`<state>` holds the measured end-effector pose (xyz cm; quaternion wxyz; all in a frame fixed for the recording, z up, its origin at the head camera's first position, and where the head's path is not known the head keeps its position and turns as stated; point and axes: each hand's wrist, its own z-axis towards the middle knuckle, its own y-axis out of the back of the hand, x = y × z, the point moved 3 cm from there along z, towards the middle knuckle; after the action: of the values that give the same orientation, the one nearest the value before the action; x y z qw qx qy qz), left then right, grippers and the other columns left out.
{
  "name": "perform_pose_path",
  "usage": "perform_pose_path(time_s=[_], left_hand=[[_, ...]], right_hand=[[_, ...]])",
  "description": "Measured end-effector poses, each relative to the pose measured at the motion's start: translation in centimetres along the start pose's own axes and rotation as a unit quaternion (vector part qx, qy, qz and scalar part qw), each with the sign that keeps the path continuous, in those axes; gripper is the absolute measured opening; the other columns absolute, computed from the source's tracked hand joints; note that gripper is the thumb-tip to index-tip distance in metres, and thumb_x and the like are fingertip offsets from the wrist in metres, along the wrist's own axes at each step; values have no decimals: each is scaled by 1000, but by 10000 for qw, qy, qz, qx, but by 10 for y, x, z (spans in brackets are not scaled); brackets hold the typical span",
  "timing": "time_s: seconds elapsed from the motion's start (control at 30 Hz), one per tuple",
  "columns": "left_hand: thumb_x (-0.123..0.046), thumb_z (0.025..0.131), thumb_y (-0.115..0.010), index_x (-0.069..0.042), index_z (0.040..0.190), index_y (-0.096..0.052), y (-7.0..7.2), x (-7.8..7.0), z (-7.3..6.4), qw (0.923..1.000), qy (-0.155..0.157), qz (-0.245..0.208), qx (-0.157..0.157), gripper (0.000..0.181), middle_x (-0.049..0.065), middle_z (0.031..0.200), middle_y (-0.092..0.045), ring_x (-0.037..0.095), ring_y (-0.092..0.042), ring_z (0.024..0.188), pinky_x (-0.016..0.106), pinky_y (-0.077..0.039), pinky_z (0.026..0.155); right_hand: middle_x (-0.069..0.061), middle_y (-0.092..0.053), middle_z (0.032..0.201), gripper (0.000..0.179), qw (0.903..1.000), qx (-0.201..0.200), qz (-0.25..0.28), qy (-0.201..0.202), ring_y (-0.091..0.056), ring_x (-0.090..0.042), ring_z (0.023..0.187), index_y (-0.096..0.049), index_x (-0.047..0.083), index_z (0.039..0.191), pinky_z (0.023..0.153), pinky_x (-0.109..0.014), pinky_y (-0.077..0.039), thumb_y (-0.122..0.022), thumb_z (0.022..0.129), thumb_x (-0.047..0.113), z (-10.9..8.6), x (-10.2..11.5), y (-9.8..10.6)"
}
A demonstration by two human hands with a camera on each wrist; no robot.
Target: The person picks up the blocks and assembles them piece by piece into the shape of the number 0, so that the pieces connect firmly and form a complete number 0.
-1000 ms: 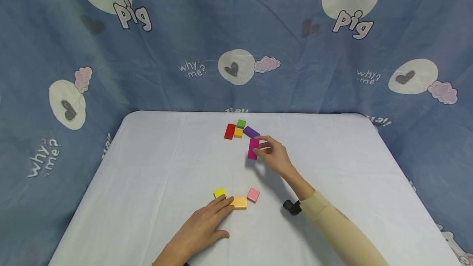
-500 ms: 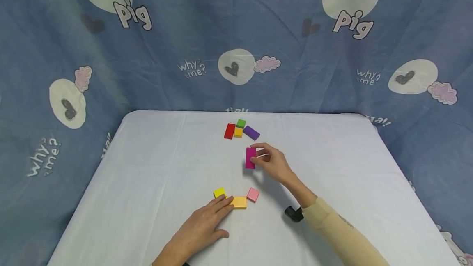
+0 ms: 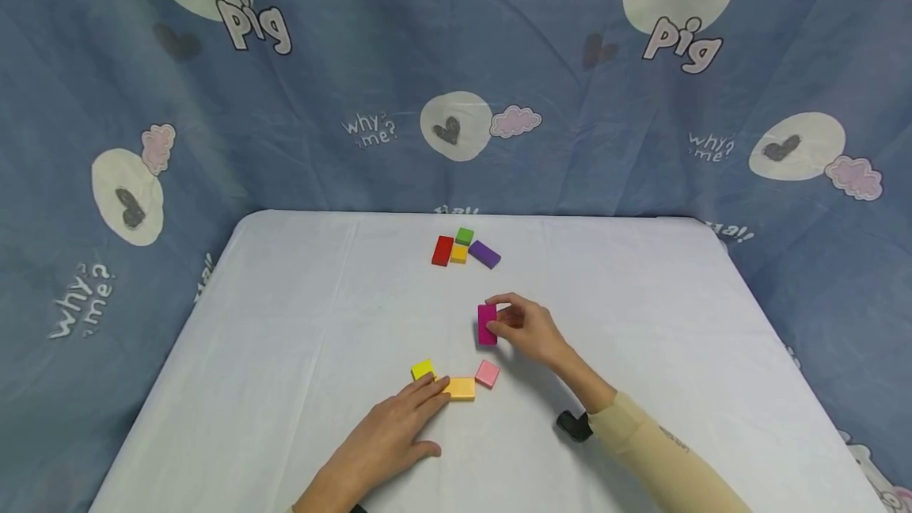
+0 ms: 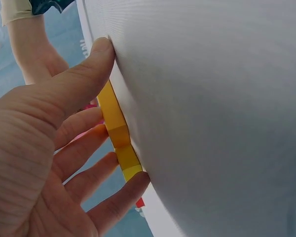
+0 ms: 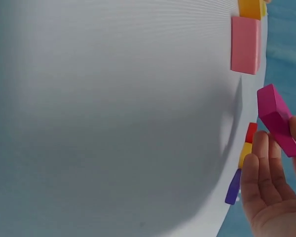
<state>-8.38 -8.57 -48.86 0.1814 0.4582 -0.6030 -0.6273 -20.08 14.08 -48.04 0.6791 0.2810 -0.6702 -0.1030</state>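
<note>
My right hand (image 3: 526, 331) pinches a magenta block (image 3: 487, 324) between thumb and fingers, held above the table; the right wrist view shows the same magenta block (image 5: 276, 118) tilted, with a gap under it. Nearer me, my left hand (image 3: 392, 430) lies with fingers spread, its fingertips at a yellow block (image 3: 423, 370) and on the left part of an orange block (image 3: 461, 389). In the left wrist view the orange block (image 4: 112, 116) and yellow block (image 4: 129, 162) stand end to end beside the fingers. A pink block (image 3: 488, 374) sits at the orange block's right corner.
Farther back lies a cluster of blocks: red (image 3: 442, 251), green (image 3: 465, 237), amber (image 3: 459, 254) and purple (image 3: 484, 254). All rest on a white-covered table (image 3: 342, 299). A blue printed curtain (image 3: 570, 165) hangs around the back and sides.
My right hand has brought the magenta block from beside the purple block toward me, to a spot behind the pink one. The left hand stays put on the near blocks.
</note>
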Motion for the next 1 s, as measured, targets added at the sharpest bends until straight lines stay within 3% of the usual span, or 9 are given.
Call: perform_pose_path(time_s=[0.53, 1.0], left_hand=[[-42, 82, -77, -12, 140, -54, 0, 0, 0, 10000, 17, -33, -55, 69, 0, 152, -40, 26, -35, 139, 45, -43, 101], [-42, 82, -76, -13, 140, -54, 0, 2, -1, 9999, 3, -114, -48, 68, -1, 153, -39, 25, -34, 140, 46, -44, 100]], right_hand=[[-4, -65, 96, 36, 9993, 242, -162, 233, -61, -17, 84, -63, 13, 124, 71, -29, -52, -72, 90, 13, -8, -11, -3], [-4, -66, 96, 37, 9979, 40, -595, 271, -62, -16, 81, -64, 9, 122, 63, -27, -51, -75, 87, 15, -5, -13, -4]])
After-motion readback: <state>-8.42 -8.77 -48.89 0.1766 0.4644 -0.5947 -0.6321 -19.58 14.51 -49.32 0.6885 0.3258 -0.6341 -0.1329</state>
